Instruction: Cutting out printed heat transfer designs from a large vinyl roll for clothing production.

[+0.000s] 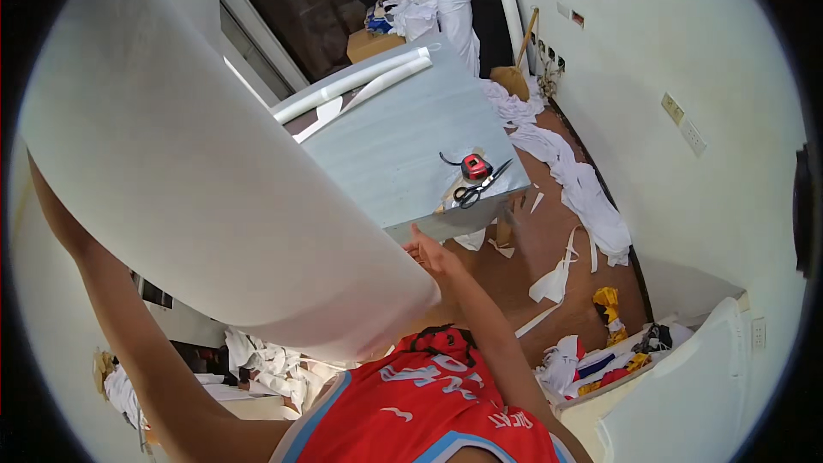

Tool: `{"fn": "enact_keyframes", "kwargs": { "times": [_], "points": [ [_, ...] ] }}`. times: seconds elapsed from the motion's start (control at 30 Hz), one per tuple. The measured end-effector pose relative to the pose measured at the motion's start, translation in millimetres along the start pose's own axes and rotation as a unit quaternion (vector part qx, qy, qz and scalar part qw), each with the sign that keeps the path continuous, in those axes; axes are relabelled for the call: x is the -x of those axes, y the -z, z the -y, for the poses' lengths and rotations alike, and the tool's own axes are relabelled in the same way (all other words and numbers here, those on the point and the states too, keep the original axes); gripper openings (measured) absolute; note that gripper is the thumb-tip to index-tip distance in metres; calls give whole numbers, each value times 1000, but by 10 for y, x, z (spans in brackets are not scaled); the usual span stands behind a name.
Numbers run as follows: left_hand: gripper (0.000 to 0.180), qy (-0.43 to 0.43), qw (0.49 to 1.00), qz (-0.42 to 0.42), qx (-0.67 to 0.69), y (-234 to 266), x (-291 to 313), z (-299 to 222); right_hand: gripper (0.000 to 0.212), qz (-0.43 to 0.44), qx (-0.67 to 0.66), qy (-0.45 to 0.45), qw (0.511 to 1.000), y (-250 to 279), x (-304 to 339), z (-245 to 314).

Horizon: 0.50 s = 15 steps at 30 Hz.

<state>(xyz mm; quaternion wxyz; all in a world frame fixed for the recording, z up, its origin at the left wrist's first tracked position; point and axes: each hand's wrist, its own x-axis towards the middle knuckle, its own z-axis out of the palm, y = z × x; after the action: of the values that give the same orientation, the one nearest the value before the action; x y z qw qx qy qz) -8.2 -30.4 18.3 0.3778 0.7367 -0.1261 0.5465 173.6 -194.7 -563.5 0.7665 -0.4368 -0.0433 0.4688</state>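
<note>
A wide roll of smooth white sheet material slants across the left and middle of the view, close to my chest. My right hand is at its near right edge, thumb raised and fingers curled against the material, partly hidden by it. Up the roll's left side runs my left arm; the hand itself is out of sight behind the roll. Beyond my right hand stands a grey-blue table. On its near right corner lie black-handled scissors and a red and black tape measure.
Narrow white rolls rest along the table's far left edge. White cloth and scraps litter the brown floor at right. An open box of coloured cloth is at lower right. A broom leans by the right wall.
</note>
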Motion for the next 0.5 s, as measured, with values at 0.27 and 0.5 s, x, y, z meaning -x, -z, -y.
{"fn": "enact_keyframes", "kwargs": {
  "times": [0.27, 0.5],
  "points": [
    [40, 9, 999, -12, 30, -77, 149, -208, 82, 267, -31, -2, 963, 130, 976, 483],
    [39, 29, 999, 10, 44, -198, 388, -224, 73, 304, 104, 83, 943, -62, 1878, -264]
  ]
}}
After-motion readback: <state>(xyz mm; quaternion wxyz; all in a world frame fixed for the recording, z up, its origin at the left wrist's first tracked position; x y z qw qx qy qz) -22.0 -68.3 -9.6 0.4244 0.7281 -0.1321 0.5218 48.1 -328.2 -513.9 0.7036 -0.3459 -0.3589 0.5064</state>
